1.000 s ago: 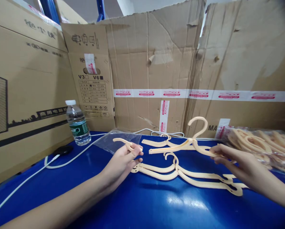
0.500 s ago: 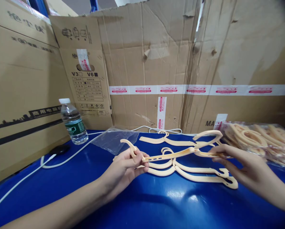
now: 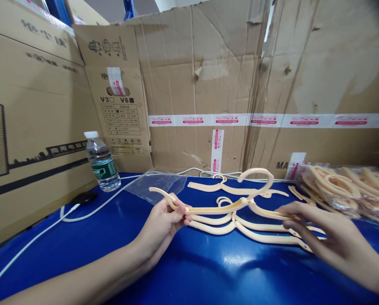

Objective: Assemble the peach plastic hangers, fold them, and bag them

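Blue table (image 3: pixel 208 275): glossy top, spans the near field; both forearms lie over it.

Left hand (image 3: pixel 164 222): near centre-left, fingers pinched shut on a small curved cream end piece (image 3: pixel 164 195) and on the left tip of the held hanger.

Held hanger (image 3: pixel 240 203): cream plastic, lifted just above the table between the two hands, its hook rising at the middle and curling to the right.

Right hand (image 3: pixel 329 231): near right, fingers closed on the hanger's right arm, palm down.

Loose hangers (image 3: pixel 255 235): two or more of the same cream kind, flat on the table directly below the held one, between the hands. One further hanger (image 3: pixel 221 186) lies flat just beyond them.

Clear plastic bag (image 3: pixel 157 186): empty, crumpled, on the table just beyond the left hand.

Bagged hangers (image 3: pixel 344 186): a clear packet of the same cream parts, far right of the table.

White cable (image 3: pixel 90 209): runs from the near left edge toward the far centre, past a small black object (image 3: pixel 83 198).

Water bottle (image 3: pixel 102 163): clear, white cap, green label, upright at far left.

Cardboard boxes (image 3: pixel 208 84): worn, taped with red-printed white tape, walling the table at the far side and left.
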Demonstrator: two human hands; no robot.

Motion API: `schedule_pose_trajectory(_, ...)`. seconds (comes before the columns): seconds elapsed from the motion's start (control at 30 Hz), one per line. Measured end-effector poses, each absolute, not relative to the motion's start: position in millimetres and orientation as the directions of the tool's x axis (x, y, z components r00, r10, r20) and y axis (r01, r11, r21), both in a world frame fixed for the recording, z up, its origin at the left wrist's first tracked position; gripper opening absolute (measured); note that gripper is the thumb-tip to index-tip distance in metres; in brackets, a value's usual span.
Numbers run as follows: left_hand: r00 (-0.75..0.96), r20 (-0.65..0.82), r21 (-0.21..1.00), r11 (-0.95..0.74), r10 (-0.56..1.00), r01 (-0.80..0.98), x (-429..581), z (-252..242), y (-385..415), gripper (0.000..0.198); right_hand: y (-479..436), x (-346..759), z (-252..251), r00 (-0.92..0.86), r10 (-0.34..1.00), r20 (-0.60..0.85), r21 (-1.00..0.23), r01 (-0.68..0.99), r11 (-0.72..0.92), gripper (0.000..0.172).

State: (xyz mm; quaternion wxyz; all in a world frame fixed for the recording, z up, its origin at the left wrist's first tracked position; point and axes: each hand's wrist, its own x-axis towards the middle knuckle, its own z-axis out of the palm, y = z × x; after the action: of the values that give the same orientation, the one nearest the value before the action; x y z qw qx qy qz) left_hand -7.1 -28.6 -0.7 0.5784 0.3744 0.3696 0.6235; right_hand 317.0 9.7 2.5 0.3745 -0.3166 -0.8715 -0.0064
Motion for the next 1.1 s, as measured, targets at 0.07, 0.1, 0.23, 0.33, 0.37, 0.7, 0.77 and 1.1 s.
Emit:
schedule_pose_trajectory(0.07,-0.065,0.059,0.893,-0.081,0.996,-0.444,-7,0,-28,0.027,7,317,2,-0.507,0.569,0.647,-0.261,0.554,0.79,0.012)
schedule_pose_trajectory(0.1,-0.078,0.056,0.892,-0.086,0.995,-0.445,-7,1,-28,0.027,6,316,2,-0.492,0.584,0.646,-0.281,0.558,0.781,0.012)
schedule_pose_trajectory(0.23,-0.167,-0.01,0.876,-0.072,0.986,-0.477,-4,7,-26,0.022,5,316,4,-0.4,0.677,0.618,-0.4,0.582,0.708,0.018)
schedule_pose_trajectory(0.33,-0.212,-0.052,0.885,-0.054,0.976,-0.463,-1,10,-29,0.014,8,317,9,-0.357,0.752,0.554,-0.526,0.55,0.649,0.025)
schedule_pose_trajectory(0.37,-0.195,-0.049,0.904,-0.039,0.98,-0.427,1,10,-33,0.013,9,317,10,-0.362,0.769,0.526,-0.567,0.525,0.635,0.026)
schedule_pose_trajectory(0.7,0.699,0.492,0.37,-0.852,0.519,0.372,13,-31,-69,0.042,10,324,14,-0.59,0.804,0.075,-0.786,0.462,0.412,0.026)
schedule_pose_trajectory(0.77,0.726,0.481,0.26,-0.87,0.493,0.418,12,-38,-68,0.048,7,323,14,-0.605,0.796,0.031,-0.752,0.51,0.417,0.025)
schedule_pose_trajectory(1.1,0.726,0.492,0.039,-0.845,0.48,0.533,7,-36,-60,0.043,10,328,18,-0.651,0.759,0.003,-0.4,0.695,0.597,0.012)
